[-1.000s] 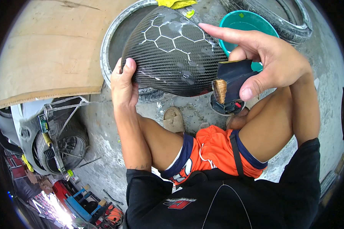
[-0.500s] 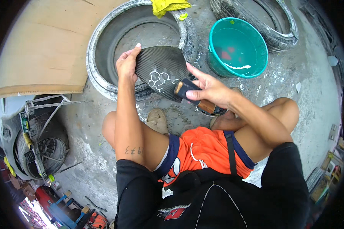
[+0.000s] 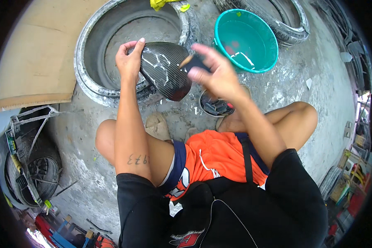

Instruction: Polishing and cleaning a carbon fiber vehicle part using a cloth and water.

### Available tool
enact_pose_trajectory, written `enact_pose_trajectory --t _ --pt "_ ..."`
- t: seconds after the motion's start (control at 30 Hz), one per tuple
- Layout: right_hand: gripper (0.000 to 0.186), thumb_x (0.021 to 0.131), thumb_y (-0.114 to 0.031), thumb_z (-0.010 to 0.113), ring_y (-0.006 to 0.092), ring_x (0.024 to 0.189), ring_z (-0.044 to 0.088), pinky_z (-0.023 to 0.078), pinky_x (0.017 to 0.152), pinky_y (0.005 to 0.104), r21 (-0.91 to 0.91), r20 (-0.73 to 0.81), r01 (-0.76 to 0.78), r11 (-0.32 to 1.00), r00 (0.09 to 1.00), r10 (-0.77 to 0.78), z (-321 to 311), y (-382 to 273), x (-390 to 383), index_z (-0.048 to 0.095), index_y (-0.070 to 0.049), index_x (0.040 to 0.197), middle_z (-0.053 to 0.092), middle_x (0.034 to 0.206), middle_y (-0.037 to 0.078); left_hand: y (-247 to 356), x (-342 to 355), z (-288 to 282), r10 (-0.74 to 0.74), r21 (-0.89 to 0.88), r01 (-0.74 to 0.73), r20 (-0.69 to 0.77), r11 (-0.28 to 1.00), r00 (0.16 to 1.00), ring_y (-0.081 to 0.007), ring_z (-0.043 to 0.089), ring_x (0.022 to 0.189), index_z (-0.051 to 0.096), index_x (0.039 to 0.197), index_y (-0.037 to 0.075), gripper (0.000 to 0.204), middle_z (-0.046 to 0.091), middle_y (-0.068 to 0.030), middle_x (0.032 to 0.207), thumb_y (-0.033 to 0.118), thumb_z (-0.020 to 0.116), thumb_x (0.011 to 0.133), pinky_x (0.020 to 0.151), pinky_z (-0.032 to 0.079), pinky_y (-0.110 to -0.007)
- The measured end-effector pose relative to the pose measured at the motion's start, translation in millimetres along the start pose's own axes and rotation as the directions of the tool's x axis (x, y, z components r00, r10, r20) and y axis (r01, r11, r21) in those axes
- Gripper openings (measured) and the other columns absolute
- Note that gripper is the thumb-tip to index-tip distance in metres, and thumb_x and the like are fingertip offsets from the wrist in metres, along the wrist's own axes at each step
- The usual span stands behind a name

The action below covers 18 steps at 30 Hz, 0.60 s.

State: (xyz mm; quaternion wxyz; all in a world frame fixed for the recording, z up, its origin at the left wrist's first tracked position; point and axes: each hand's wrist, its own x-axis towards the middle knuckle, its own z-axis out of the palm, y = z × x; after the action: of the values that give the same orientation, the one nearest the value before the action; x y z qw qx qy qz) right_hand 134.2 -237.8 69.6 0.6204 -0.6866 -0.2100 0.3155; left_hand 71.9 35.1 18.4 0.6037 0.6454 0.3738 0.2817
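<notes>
My left hand [image 3: 128, 62] grips the far left edge of a curved, dark carbon-fibre panel [image 3: 163, 74], thumb at its top corner. The panel is tilted, and whitish wet streaks run over its weave. My right hand [image 3: 221, 78], smeared by motion, holds a block wrapped in dark sandpaper [image 3: 196, 64] with a brown end showing. That block is at the panel's right edge; whether it touches the surface I cannot tell. Below my right wrist, a round tin [image 3: 215, 108] holds several dark grey pieces.
Under and behind the panel lies a dusty tyre [image 3: 84, 62] with a yellow cloth [image 3: 159, 4] on its rim. A teal bucket [image 3: 273, 62] of water stands right of it, before another tyre [image 3: 291, 39]. A tan board [image 3: 33, 62] and a wheel [image 3: 43, 169] are at left.
The panel has tipped, and its white wet streaks have changed shape. My right hand has lifted away from the tin, now more visible, with the sandpaper block higher on the panel's edge. The whole view has shifted.
</notes>
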Motion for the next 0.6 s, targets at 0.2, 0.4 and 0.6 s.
enact_pose_trajectory --t 0.2,0.4,0.6 --pt "0.032 0.086 -0.020 0.077 0.0365 0.108 0.071 0.056 0.088 0.0500 -0.857 -0.336 -0.271 0.437 0.939 -0.077 -137.2 27.0 74.0 0.070 -0.017 0.118 0.075 0.113 0.013 -24.3 -13.9 -0.1 -0.199 0.186 0.200 -0.025 0.962 0.980 -0.0197 0.064 0.095 0.069 0.109 -0.004 0.059 0.072 -0.0126 0.102 0.051 0.079 0.088 0.091 0.050 -0.034" --pt "0.037 0.086 -0.020 0.077 0.0348 0.110 0.070 0.056 0.092 0.0478 -0.955 -0.195 -0.230 0.188 0.963 0.187 -154.3 73.6 73.9 0.071 -0.022 0.122 0.075 0.113 0.011 -49.2 -21.3 13.2 -0.282 0.226 0.318 -0.179 0.921 0.943 -0.0323 0.063 0.114 0.062 0.122 -0.007 0.082 0.067 -0.0252 0.123 0.065 0.075 0.085 0.102 0.048 -0.040" --pt "0.032 0.087 -0.022 0.077 0.0343 0.105 0.071 0.056 0.089 0.0432 -0.664 -0.004 0.336 0.668 0.892 -0.452 -43.6 3.3 54.6 0.074 -0.017 0.119 0.075 0.112 0.012 -52.8 -20.2 7.0 -0.256 0.189 0.313 -0.275 0.931 0.927 -0.0349 0.066 0.107 0.068 0.106 -0.005 0.069 0.070 -0.0250 0.111 0.057 0.081 0.078 0.098 0.049 -0.042"
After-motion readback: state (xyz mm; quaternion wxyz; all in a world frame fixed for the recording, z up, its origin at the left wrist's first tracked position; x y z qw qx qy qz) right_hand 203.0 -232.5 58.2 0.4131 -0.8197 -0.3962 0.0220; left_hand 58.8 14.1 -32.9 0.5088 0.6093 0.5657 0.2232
